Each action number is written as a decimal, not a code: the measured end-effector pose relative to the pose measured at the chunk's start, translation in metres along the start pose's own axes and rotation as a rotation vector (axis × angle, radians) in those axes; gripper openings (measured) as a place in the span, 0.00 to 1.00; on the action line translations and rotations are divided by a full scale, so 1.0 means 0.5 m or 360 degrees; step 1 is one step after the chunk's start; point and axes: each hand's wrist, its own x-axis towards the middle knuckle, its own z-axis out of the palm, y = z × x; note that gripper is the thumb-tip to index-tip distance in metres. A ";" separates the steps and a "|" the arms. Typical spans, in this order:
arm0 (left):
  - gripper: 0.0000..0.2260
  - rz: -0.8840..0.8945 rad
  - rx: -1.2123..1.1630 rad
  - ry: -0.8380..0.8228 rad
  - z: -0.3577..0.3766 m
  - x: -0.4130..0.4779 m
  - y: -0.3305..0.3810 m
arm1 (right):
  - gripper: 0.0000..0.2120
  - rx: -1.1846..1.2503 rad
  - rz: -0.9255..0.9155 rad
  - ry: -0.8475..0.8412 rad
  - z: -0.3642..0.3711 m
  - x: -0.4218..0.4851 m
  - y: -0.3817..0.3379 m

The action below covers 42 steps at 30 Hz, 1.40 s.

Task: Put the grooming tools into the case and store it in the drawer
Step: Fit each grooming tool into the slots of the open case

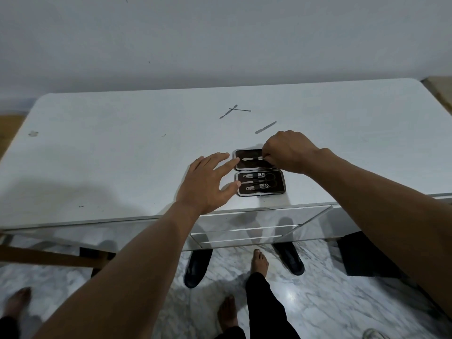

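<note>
Marble floor [318, 302]; white table [110, 155]; grey wall [220, 37].

Right end of the case [249, 165] under right hand [288, 150].

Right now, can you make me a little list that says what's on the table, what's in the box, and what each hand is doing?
case: open flat on the white table, near its front edge
near half of case: clippers and small scissors strapped in
far half of case: one thin metal tool being slid in
right hand: pinching that tool's end
left hand: fingers spread, touching the case's left side
still loose on table: flat file; two thin tools crossed behind it
drawer: below the tabletop, shut
</note>
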 end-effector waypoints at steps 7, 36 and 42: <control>0.25 0.0006 -0.0007 0.0020 -0.001 0.001 0.001 | 0.09 0.0104 -0.0009 -0.0023 0.003 0.004 0.000; 0.28 -0.0008 0.0026 -0.0024 -0.002 0.000 0.004 | 0.08 0.0279 -0.0017 -0.0021 0.013 0.016 -0.006; 0.29 -0.0018 0.0043 -0.0038 -0.005 0.000 0.005 | 0.10 0.0391 0.0028 0.0026 0.001 0.018 0.010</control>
